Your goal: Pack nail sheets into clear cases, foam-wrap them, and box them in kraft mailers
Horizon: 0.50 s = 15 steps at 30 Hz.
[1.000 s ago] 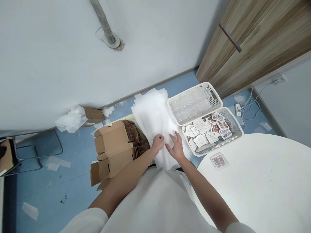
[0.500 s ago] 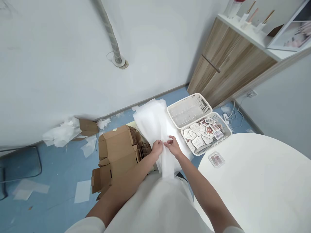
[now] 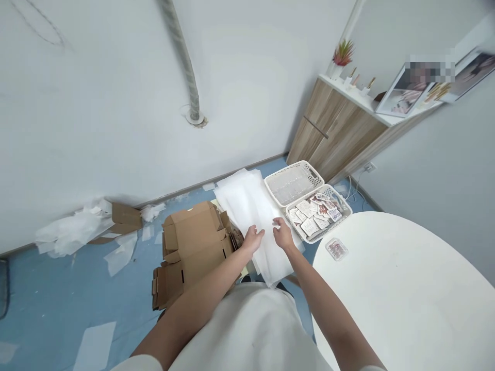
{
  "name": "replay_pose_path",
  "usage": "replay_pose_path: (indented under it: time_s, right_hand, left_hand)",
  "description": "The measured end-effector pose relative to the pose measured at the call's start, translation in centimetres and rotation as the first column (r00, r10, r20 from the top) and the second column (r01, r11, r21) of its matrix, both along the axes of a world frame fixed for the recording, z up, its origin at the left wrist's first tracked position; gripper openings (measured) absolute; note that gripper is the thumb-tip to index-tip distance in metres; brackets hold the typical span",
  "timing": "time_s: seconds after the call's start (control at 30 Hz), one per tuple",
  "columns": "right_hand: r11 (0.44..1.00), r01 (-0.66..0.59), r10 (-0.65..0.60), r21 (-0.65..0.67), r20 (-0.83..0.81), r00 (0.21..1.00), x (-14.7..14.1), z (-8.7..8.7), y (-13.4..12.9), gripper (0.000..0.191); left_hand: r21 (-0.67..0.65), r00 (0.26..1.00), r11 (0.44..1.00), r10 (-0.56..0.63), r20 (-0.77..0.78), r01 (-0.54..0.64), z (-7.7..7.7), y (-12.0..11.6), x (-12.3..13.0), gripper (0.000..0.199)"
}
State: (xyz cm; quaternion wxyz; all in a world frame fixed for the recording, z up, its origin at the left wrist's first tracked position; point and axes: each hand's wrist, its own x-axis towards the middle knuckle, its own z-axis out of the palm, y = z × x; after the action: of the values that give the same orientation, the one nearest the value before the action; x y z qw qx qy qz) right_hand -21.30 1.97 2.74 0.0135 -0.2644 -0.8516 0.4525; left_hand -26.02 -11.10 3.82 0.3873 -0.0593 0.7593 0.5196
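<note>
White sheets lie beneath the left hand and right hand, the 2 apart, both loosely unclenched.

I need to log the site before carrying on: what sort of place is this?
Probably a small packing or storage room: unfolded brown cardboard boxes lie piled beside a stack of thin, translucent white sheets, and a white perforated plastic basket holds small printed cards.
</note>
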Motion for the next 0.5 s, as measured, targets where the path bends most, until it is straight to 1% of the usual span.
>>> replay_pose_path:
  time_s: [0.07, 0.1, 0.2, 0.27, 0.37, 0.5]
  right_hand:
    - [0.982, -0.086, 0.081, 0.167, 0.035, 0.996, 0.3, 1.1, 0.2, 0.038]
    - [0.967, -0.115, 0.105, 0.226, 0.057, 0.993, 0.5, 1.8, 0.1, 0.039]
    - [0.936, -0.146, 0.130, 0.321, 0.072, 0.989, 1.3, 3.7, -0.4, 0.046]
    - [0.914, -0.150, 0.134, 0.378, 0.067, 0.989, 2.2, 4.8, -0.9, 0.050]
    - [0.876, -0.148, 0.130, 0.459, 0.073, 0.989, 4.4, 5.9, -1.7, 0.055]
    - [0.850, -0.130, 0.099, 0.511, 0.087, 0.991, 8.8, 6.8, -2.4, 0.057]
  left_hand:
    - [0.066, 0.999, 0.997, -0.048, -0.026, 0.049, 1.0, -0.7, 0.7, 0.060]
    - [0.099, 0.997, 0.992, -0.072, -0.039, 0.075, 1.4, -1.1, 1.1, 0.060]
    - [0.181, 0.989, 0.974, -0.123, -0.082, 0.136, 2.5, -2.6, 2.3, 0.057]
    - [0.203, 0.983, 0.965, -0.146, -0.114, 0.167, 2.7, -3.6, 3.1, 0.054]
    - [0.202, 0.977, 0.959, -0.175, -0.124, 0.198, 2.4, -4.3, 4.6, 0.052]
    - [0.191, 0.967, 0.948, -0.246, -0.072, 0.256, 1.2, -4.1, 7.1, 0.057]
